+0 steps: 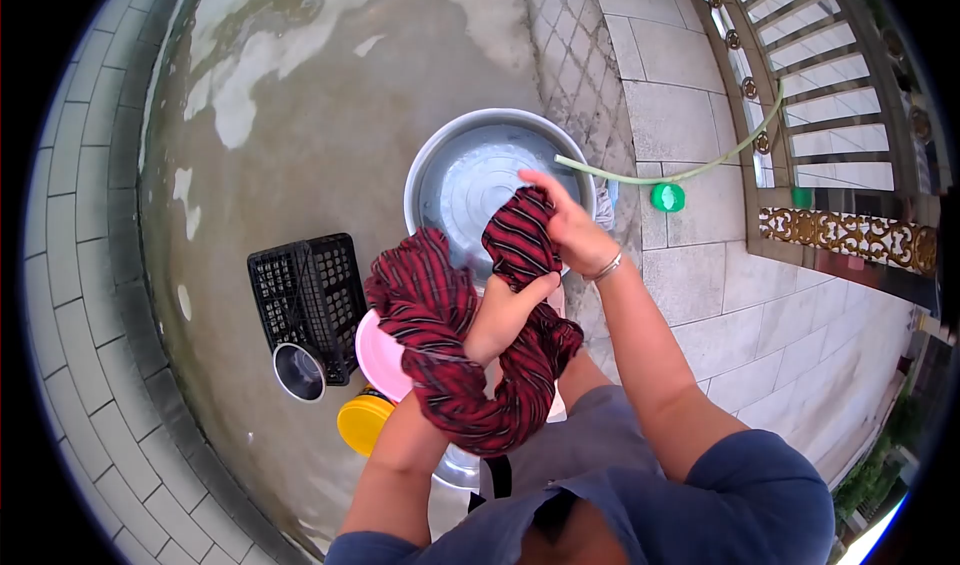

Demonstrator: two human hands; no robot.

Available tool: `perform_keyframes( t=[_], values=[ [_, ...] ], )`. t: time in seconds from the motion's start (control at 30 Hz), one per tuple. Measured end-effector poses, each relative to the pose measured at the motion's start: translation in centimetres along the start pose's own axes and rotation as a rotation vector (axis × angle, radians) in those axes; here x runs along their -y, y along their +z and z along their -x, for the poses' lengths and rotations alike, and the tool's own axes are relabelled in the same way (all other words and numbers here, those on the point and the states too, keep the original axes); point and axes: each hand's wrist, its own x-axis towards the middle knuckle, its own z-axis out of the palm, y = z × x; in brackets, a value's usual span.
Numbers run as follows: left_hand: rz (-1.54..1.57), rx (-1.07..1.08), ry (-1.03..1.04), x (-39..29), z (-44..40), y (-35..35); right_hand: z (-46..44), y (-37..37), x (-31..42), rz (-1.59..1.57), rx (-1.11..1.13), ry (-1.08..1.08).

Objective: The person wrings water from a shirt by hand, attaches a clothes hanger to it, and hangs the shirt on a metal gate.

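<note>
A twisted length of red and black striped cloth (pixel 480 390) with thin pale lines hangs in a loop before me, draped over my left forearm. My left hand (pixel 502 315) grips it near the middle, with the thumb lying across the fabric. At the upper end, my right hand (pixel 578 230) is curved against the cloth's side, its upper finger stretched out and a bracelet at the wrist. Some of its fingers are hidden. Beyond the cloth stands a large round metal basin (pixel 440 150) with water in it, partly covered by the cloth and hands.
A pale green hose (pixel 690 175) ends over the basin's rim. Beside it is a green container (pixel 667 198). To the left are a black plastic crate (pixel 310 295), a metal bowl (pixel 300 373), a pink basin (pixel 376 355) and a yellow container (pixel 362 425). Wet concrete (pixel 240 195) surrounds them.
</note>
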Motion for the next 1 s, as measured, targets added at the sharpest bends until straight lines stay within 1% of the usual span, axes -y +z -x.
perform_keyframes(
  t=[0.03, 0.07, 0.1, 0.13, 0.17, 0.2, 0.23, 0.27, 0.3, 0.37, 0.4, 0.43, 0.5, 0.53, 0.57, 0.63, 0.67, 0.7, 0.73, 0.77, 0.8, 0.83, 0.9, 0.93, 0.97, 1.0],
  values=[
    [0.146, 0.02, -0.074, -0.7, 0.4, 0.3, -0.1, -0.1, 0.5, -0.113, 0.055, -0.053],
    [0.234, 0.05, -0.145, -2.3, 1.1, 1.0, -0.4, 0.5, 0.7, -0.122, -0.041, -0.118],
    [0.321, 0.081, -0.217, -4.0, 2.0, 1.8, -0.8, 1.4, 1.0, -0.116, -0.039, -0.123],
    [0.39, 0.118, -0.223, -5.5, 2.7, 2.6, -1.3, 2.3, 1.2, -0.415, 0.031, -0.127],
    [0.389, 0.118, -0.221, -5.8, 2.9, 2.7, -1.6, 3.3, 1.3, -0.717, 0.102, -0.125],
    [0.43, 0.168, -0.234, -6.0, 3.0, 2.7, -1.6, 4.4, 1.6, -0.717, 0.104, -0.126],
    [0.47, 0.219, -0.247, -6.3, 3.2, 2.8, -1.6, 5.6, 1.8, -0.798, 0.334, -0.186],
    [0.551, 0.115, -0.333, -8.3, 4.2, 3.6, -1.5, 6.2, 2.0, -0.871, 0.568, -0.245],
    [0.548, 0.114, -0.33, -8.5, 4.5, 3.7, -1.7, 6.0, 2.1, -0.871, 0.572, -0.246],
    [0.509, 0.23, -0.167, -8.8, 4.9, 3.8, -1.9, 5.8, 2.4, -0.76, 0.823, -0.408],
    [0.508, 0.226, -0.167, -8.8, 5.0, 3.8, -0.9, 6.3, 3.3, -0.716, 0.676, -0.408],
    [0.558, 0.277, -0.217, -8.6, 4.9, 3.6, -0.7, 6.1, 3.5, -0.718, 0.678, -0.405],
    [0.655, 0.385, -0.317, -7.9, 4.6, 3.3, -0.2, 6.0, 4.0, -0.607, 0.406, -0.364],
    [0.427, 0.331, -0.288, -7.5, 4.1, 3.0, 0.5, 6.0, 4.7, -0.503, 0.166, -0.204],
    [0.426, 0.335, -0.287, -7.0, 3.8, 2.8, 1.0, 6.4, 5.4, -0.457, 0.017, -0.095],
    [0.024, 0.225, -0.195, -5.6, 3.1, 2.8, 1.1, 6.4, 5.8, -0.185, -0.226, 0.133],
    [0.019, 0.164, -0.139, -4.6, 2.8, 2.8, 1.0, 6.4, 5.6, -0.005, -0.292, 0.173],
    [0.021, 0.164, -0.139, -3.3, 2.5, 2.4, 0.7, 6.2, 4.8, 0.174, -0.356, 0.212],
    [-0.089, 0.152, -0.087, -2.0, 1.9, 2.0, 0.5, 5.8, 4.0, 0.234, -0.37, 0.252],
    [-0.199, 0.141, -0.035, -0.8, 1.5, 1.7, 0.1, 4.8, 2.3, 0.4, -0.402, 0.203],
    [-0.223, 0.105, -0.079, 0.1, 1.0, 1.3, -0.2, 4.4, 1.4, 0.524, -0.453, 0.214],
    [-0.187, 0.109, -0.082, 0.9, 0.5, 0.7, -0.5, 4.1, 0.5, 0.645, -0.506, 0.223],
    [-0.068, -0.023, -0.007, 2.3, -0.4, 0.8, -1.6, 3.3, -1.4, 0.971, -0.611, 0.165],
    [-0.004, 0.027, -0.025, 2.8, -0.9, 0.4, -1.9, 3.2, -1.8, 1.055, -0.634, 0.211],
    [-0.025, 0.02, -0.052, 3.4, -1.3, -0.2, -2.2, 3.2, -2.4, 1.053, -0.638, 0.21],
    [-0.071, -0.011, -0.051, 4.5, -1.9, -0.7, -2.6, 3.0, -3.0, 1.099, -0.695, 0.232]
  ],
)
